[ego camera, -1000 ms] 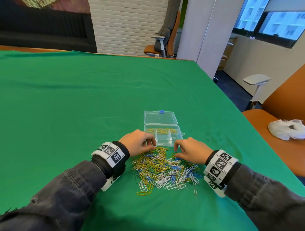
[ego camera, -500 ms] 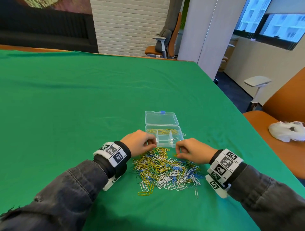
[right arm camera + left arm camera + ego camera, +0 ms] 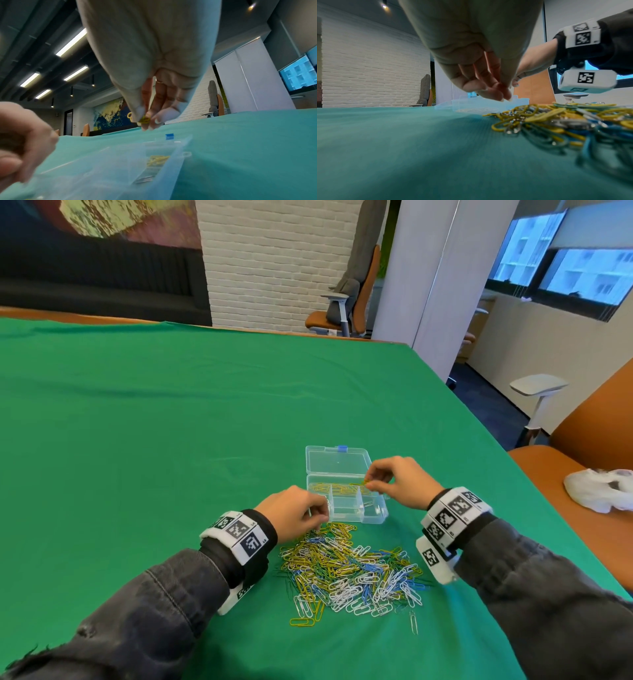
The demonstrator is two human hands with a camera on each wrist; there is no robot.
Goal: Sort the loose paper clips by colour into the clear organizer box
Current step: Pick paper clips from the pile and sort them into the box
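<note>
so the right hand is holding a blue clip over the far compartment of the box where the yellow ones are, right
Not quite: the clip pinched in the right hand is yellow, not blue, as the right wrist view shows. The rest holds: it is over the far compartment of the box, where the yellow ones lie.

— You are sitting in an office, aren't you?
— Yes: orange office chairs (image 3: pixel 352 302) are standing at the far wall, a white brick wall (image 3: pixel 274 261) is facing you, and windows (image 3: pixel 561 265) are showing buildings far right.
</note>
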